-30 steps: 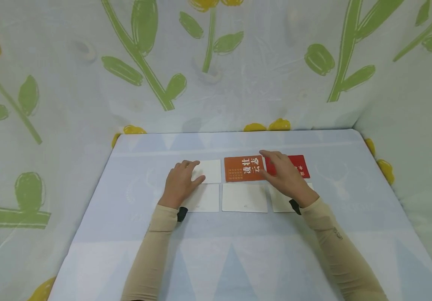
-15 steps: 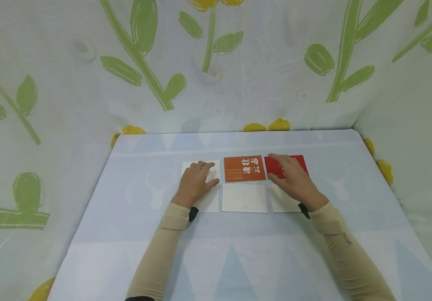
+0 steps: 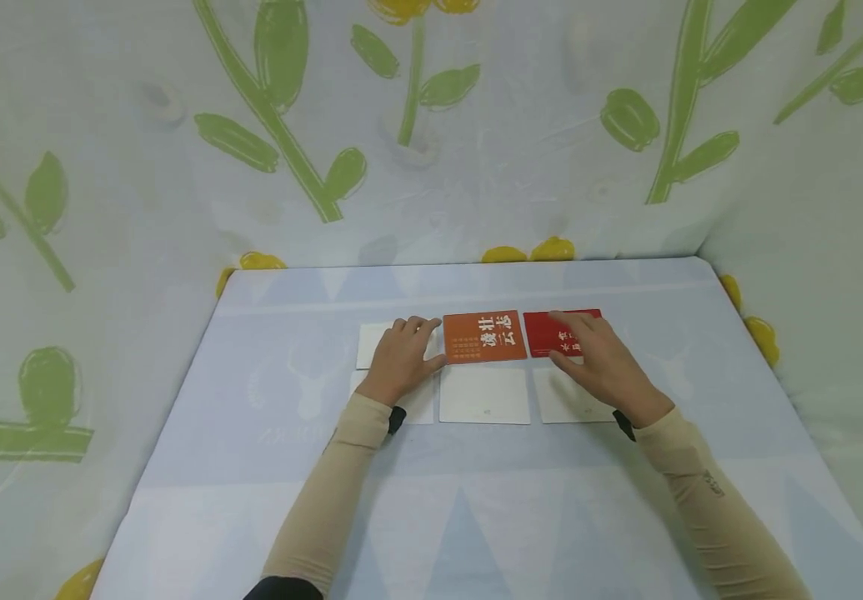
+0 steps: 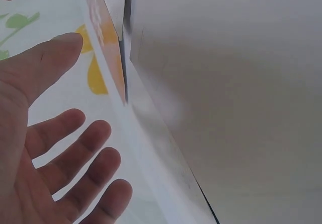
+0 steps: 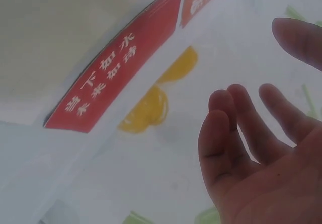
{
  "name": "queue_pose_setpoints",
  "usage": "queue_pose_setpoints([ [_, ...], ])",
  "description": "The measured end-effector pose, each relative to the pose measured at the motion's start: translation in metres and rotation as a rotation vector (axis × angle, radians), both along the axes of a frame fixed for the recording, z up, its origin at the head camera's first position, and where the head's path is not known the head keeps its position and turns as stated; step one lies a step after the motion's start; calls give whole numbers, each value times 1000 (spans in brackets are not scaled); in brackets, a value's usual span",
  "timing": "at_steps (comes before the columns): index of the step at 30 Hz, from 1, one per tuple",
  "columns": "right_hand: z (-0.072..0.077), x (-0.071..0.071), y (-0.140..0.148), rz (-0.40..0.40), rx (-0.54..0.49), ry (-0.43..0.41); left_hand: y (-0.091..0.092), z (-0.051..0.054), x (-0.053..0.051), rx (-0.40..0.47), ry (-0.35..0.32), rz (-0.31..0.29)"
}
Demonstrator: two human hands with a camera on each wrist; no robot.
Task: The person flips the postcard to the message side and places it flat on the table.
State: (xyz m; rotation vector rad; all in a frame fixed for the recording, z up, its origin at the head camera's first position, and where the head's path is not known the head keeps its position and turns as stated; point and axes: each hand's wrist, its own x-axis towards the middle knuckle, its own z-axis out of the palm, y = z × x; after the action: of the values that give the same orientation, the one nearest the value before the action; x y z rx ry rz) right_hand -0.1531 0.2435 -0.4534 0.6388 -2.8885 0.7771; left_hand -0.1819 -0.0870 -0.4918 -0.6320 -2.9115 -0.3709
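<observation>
Six cards lie in two rows. In the back row are a white card (image 3: 371,340), an orange card (image 3: 484,337) with white characters and a red card (image 3: 544,333); the front row has three white ones, the middle one (image 3: 485,395) fully visible. My left hand (image 3: 403,360) hovers over the left cards, fingertips near the orange card's left edge, fingers spread and holding nothing. Above the red card and the right white card (image 3: 568,398) is my right hand (image 3: 605,363), thumb and fingers apart, empty. The right wrist view shows the red card (image 5: 113,68) beyond the fingers.
The cards lie flat on a pale blue and white patterned tablecloth (image 3: 251,467). A curtain (image 3: 521,167) printed with green leaves and yellow flowers stands behind the table and along both sides.
My left hand has moved right, from the left white cards toward the orange card. My right hand has shifted right, off the orange card's edge, uncovering more of the red card's left part.
</observation>
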Motion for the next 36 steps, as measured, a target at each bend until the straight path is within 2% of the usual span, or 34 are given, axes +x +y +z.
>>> queue_pose_setpoints([
  [3, -1, 3, 2, -8, 12, -3, 3, 1, -8, -16, -30, -3],
  [9, -5, 7, 2, -3, 62, -66, 10, 5, -24, -50, -66, 6],
  [12, -7, 5, 2, 13, 69, -54, 14, 6, -28, -65, -115, 15],
  [17, -8, -3, 2, 52, 78, -24, 21, 3, -31, -67, -205, 40],
  [22, -6, -11, -3, 74, 90, -23, 24, 0, -31, -87, -210, 53],
  [28, -7, -17, -14, 70, 99, -102, 26, 1, -34, -125, -230, 40],
  [36, -9, -31, -24, 32, 57, -119, 31, -2, -43, -194, -305, 59],
])
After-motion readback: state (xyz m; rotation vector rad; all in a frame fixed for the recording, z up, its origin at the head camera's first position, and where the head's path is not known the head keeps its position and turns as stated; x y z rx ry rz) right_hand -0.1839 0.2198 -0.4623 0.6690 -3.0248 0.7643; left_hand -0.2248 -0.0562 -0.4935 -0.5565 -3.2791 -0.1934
